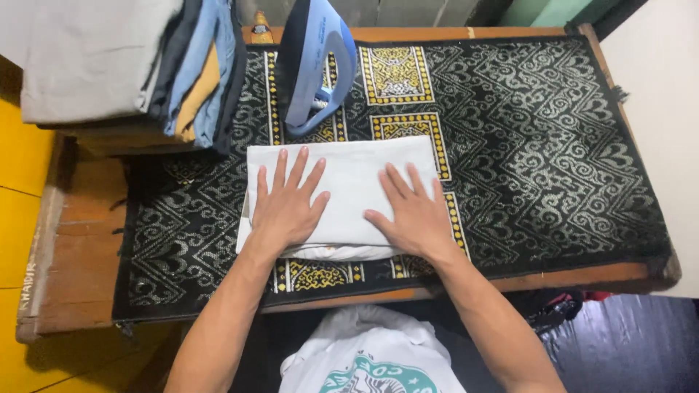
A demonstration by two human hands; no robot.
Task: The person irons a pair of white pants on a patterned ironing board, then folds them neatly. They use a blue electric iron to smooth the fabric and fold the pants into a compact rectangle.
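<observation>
A worn brown wooden table [80, 247] stands on a yellow floor, and a black woven mat with white and yellow patterns [539, 145] covers most of it. In the middle of the mat lies a folded white cloth, flat and rectangular [349, 182]. The left hand [286, 204] is fully open, with fingers spread, and presses palm-down on the left half of the cloth. The right hand [413, 212] is open and flat too, on the right half. Neither hand grasps anything. Just behind the cloth a blue and white plastic iron [317, 62] stands upright. At the left far corner sits a stack of folded clothes, grey, blue and tan [131, 65].
</observation>
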